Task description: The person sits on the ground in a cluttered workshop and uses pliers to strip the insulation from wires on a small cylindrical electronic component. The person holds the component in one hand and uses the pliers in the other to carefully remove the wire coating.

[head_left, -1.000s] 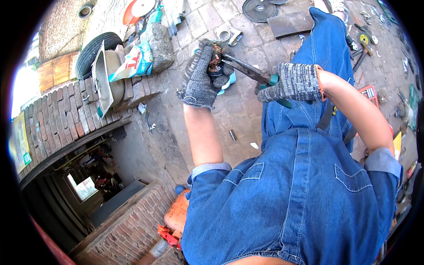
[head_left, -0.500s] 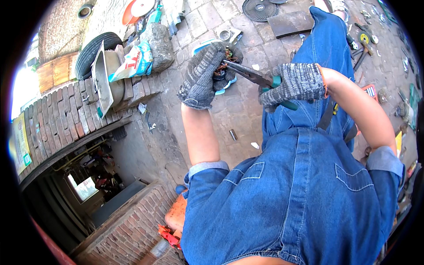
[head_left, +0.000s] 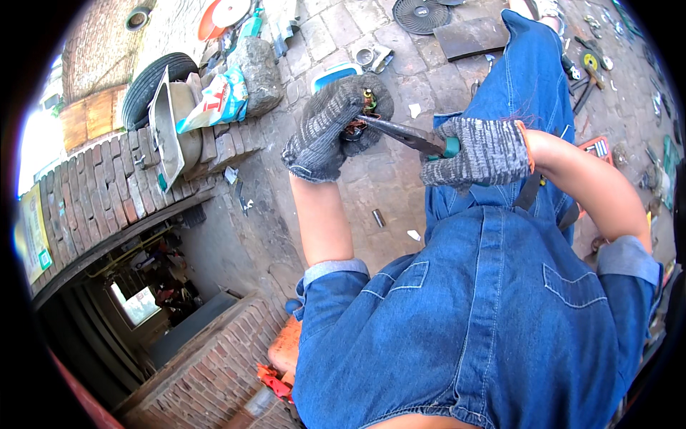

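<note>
My left hand [head_left: 321, 127], in a grey knitted work glove, is wrapped round a small dark part with copper-coloured wire and a greenish bit [head_left: 369, 102]. The glove hides most of that part, so its exact kind does not show. My right hand [head_left: 480, 151], in a matching glove, grips a pair of pliers [head_left: 409, 136] by its green handles. The long dark jaws point left, and their tips reach the wiry part at my left fingers. Whether the jaws clamp a wire cannot be made out.
Beyond my left hand, a blue-rimmed white tray [head_left: 336, 74] lies on the brick paving. A round black grille [head_left: 420, 16] and a dark flat plate [head_left: 468, 38] lie farther off. A hammer [head_left: 589, 87] rests among tools at right. A metal sink [head_left: 171, 132] leans on the brick wall.
My left hand has shifted slightly left and turned, uncovering more of the tray behind it. The pliers have turned a little, and their lower handle is now mostly hidden by my right glove.
</note>
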Demonstrator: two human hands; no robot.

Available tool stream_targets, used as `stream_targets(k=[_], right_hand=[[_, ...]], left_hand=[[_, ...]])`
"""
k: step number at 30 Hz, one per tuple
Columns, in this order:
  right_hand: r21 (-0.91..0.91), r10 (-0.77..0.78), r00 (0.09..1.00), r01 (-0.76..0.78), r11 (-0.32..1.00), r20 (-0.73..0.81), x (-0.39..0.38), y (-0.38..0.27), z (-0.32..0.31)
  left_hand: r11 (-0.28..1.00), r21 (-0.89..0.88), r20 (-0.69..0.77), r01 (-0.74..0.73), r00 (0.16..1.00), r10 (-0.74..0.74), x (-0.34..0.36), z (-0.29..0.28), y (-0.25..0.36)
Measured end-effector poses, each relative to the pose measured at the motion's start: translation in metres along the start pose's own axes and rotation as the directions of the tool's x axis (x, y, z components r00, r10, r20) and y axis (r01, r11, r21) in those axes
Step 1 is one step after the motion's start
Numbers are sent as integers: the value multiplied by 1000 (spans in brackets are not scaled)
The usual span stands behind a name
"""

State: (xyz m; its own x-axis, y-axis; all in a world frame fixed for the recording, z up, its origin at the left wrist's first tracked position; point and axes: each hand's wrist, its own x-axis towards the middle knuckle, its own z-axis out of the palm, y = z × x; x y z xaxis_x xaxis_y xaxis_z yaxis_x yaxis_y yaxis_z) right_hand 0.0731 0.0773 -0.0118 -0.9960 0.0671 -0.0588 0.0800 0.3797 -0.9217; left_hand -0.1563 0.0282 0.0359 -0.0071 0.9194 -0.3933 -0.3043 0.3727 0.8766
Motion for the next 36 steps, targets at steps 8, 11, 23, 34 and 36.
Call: stream_targets(k=[8, 11, 23, 34, 36], right_hand=[[-149, 348, 810, -463, 874, -472, 13, -3, -6], [-207, 338, 789, -495, 844, -513, 14, 2, -13], [-480, 72, 761, -477, 736, -645, 14, 38, -28], [-425, 157, 807, -452, 784, -569, 21, 58, -7], [-762, -202, 896, -197, 617, -395, 26, 74, 8]], left_hand=[[958, -285, -253, 19, 963, -95, 5, 28, -7], [938, -331, -83, 101, 987, -135, 12, 13, -18], [764, -627, 129, 150, 988, -88, 17, 35, -38], [958, -280, -228, -66, 974, 1, 48, 20, -52], [978, -179, -262, -108, 963, 58, 79, 11, -57]])
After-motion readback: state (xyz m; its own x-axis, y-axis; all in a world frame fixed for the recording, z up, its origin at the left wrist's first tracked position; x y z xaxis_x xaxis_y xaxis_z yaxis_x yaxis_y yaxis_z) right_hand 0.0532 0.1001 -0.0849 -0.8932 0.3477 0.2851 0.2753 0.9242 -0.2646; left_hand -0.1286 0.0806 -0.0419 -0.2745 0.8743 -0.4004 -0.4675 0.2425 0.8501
